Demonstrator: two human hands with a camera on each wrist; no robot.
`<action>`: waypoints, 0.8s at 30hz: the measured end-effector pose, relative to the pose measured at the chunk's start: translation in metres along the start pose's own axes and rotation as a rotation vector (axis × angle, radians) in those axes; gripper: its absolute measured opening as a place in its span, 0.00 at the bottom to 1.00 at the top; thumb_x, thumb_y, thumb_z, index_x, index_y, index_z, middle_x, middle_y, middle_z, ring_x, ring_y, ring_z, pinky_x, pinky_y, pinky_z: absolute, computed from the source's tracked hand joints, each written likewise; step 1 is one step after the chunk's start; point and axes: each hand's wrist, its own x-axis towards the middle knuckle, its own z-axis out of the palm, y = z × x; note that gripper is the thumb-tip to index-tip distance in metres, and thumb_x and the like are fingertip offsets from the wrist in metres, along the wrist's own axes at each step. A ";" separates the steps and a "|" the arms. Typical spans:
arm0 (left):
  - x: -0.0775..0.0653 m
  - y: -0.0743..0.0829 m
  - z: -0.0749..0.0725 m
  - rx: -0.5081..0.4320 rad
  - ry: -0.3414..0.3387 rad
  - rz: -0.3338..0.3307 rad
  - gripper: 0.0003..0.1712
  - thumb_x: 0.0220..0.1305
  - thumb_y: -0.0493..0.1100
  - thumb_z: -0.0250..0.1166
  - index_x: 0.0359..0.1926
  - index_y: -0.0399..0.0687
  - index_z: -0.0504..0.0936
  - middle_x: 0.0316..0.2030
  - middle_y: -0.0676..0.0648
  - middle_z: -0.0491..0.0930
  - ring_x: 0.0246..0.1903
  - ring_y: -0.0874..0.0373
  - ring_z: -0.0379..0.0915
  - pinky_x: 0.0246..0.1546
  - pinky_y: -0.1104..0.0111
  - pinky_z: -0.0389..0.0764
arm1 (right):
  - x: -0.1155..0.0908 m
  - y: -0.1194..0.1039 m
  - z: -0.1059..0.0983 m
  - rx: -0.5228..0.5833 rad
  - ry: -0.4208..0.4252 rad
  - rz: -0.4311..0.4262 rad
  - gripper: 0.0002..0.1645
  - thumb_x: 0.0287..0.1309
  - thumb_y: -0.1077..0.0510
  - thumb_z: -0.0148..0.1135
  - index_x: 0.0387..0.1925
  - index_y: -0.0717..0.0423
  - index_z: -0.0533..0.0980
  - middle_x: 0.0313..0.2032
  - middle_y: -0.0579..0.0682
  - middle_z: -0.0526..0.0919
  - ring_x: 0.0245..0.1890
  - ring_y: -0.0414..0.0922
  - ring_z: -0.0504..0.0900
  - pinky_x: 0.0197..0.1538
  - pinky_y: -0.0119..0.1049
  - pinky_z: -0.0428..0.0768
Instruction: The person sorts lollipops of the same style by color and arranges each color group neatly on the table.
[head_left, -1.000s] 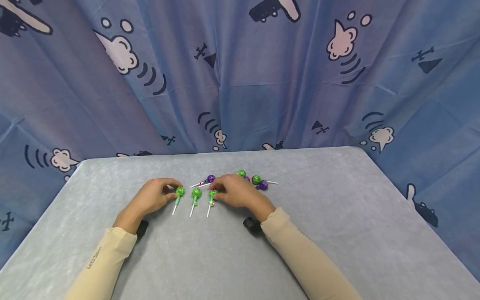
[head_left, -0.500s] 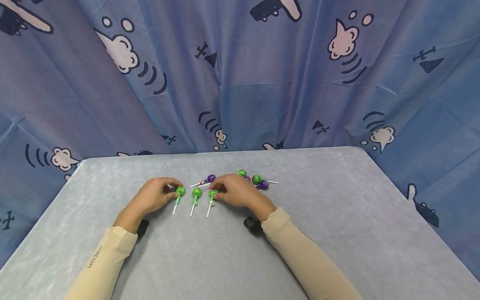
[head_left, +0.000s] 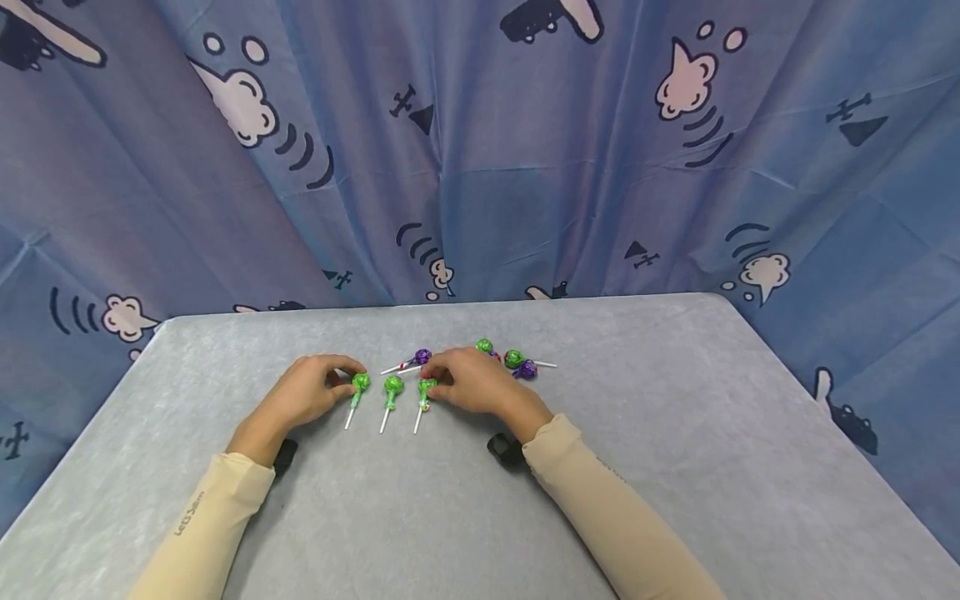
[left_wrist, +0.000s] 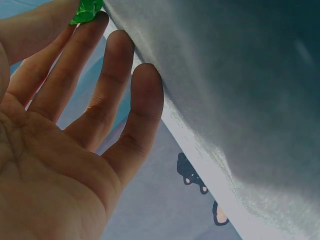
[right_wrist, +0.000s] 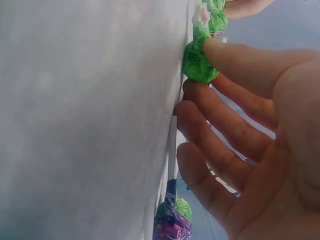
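Observation:
Three green-wrapped lollipops lie in a row on the table, their white sticks toward me. My left hand (head_left: 303, 392) pinches the head of the leftmost green lollipop (head_left: 361, 382) between thumb and fingers; in the left wrist view only a bit of its green wrapper (left_wrist: 88, 11) shows. Untouched between the hands is the middle green lollipop (head_left: 393, 387). My right hand (head_left: 476, 383) pinches the right green lollipop (head_left: 425, 392). In the right wrist view, the thumb presses this lollipop's wrapped head (right_wrist: 199, 65), with the other fingers spread below.
Behind my right hand lie more lollipops: a purple one (head_left: 422, 357) to its left, and green (head_left: 513, 358) and purple (head_left: 527, 370) ones to its right. The grey table (head_left: 390, 517) ends at a blue patterned curtain (head_left: 480, 167).

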 end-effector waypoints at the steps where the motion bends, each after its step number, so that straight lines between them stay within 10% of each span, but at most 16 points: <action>1: 0.000 0.000 0.000 0.000 -0.001 -0.003 0.15 0.63 0.38 0.68 0.51 0.48 0.86 0.41 0.44 0.86 0.40 0.52 0.80 0.43 0.54 0.77 | 0.000 0.000 0.000 0.001 -0.001 0.000 0.16 0.61 0.53 0.69 0.50 0.47 0.83 0.44 0.43 0.87 0.47 0.40 0.83 0.54 0.39 0.79; 24: 0.000 0.000 0.000 -0.003 -0.002 -0.007 0.15 0.63 0.38 0.68 0.51 0.49 0.86 0.40 0.45 0.86 0.38 0.54 0.79 0.40 0.58 0.77 | -0.002 0.009 -0.012 0.047 -0.012 -0.037 0.17 0.62 0.55 0.68 0.53 0.48 0.83 0.47 0.45 0.87 0.47 0.41 0.83 0.51 0.37 0.79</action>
